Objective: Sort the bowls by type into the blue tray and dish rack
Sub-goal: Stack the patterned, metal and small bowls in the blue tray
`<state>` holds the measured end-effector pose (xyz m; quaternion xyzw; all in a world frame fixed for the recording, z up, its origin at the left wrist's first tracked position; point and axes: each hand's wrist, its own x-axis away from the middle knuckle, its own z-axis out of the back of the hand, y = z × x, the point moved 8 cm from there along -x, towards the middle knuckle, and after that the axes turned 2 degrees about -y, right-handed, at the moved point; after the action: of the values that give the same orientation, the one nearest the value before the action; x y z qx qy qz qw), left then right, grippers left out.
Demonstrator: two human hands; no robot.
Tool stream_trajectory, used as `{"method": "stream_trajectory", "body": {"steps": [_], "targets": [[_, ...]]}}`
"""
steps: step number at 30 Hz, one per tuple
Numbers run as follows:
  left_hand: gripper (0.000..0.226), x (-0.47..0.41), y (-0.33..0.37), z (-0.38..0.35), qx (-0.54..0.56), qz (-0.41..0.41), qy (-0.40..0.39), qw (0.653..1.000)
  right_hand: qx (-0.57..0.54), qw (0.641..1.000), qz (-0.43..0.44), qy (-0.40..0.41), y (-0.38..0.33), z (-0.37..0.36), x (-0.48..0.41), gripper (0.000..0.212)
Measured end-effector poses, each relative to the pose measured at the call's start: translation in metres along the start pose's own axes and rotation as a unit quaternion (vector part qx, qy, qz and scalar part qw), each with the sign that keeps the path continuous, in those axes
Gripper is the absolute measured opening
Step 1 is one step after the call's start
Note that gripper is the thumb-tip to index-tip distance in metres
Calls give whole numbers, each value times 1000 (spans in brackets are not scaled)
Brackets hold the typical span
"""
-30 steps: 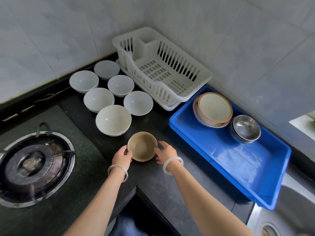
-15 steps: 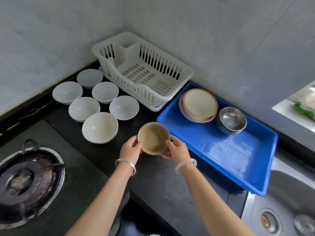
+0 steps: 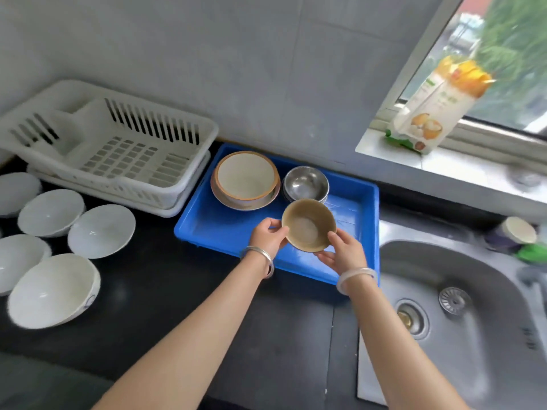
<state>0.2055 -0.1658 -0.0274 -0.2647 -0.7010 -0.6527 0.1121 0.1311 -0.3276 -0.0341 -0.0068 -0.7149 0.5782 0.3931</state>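
Holding tan bowl (image 3: 307,225) level, left hand (image 3: 268,236) and right hand (image 3: 344,252) pinching opposite rims; blue tray (image 3: 228,230) floor lying just beneath grip.

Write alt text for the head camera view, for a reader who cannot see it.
The left hand and right hand hold a tan bowl over a blue tray containing orange-rimmed bowls and stacked steel bowls. Left of it sit a white dish rack and white bowls on a dark counter; a sink lies right.
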Motion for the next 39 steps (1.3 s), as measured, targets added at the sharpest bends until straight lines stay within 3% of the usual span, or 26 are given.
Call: {"method": "stream_trajectory", "body": {"steps": [5, 10, 19, 23, 27, 31, 39], "targets": [[22, -28, -25, -54, -41, 35, -24, 998, -44, 996, -40, 59, 12, 44, -24, 21], [19, -51, -47, -77, -103, 50, 4, 993, -37, 993, -54, 95, 22, 62, -47, 35], [28, -77, -65, -112, 11, 90, 6, 996, -64, 985, -78, 137, 28, 72, -78, 42], [30, -90, -64, -126, 38, 90, -6, 995, -26, 988, -62, 136, 20, 75, -95, 34], [31, -106, -60, -136, 44, 81, -8, 996, -57, 988, -47, 132, 11, 73, -108, 33], [19, -115, -58, -146, 44, 78, -12, 996, -100, 985, -45, 136, 6, 71, -121, 36], [20, -126, -60, -159, 38, 72, -17, 997, -101, 986, -29, 130, -2, 74, -139, 40]]}}
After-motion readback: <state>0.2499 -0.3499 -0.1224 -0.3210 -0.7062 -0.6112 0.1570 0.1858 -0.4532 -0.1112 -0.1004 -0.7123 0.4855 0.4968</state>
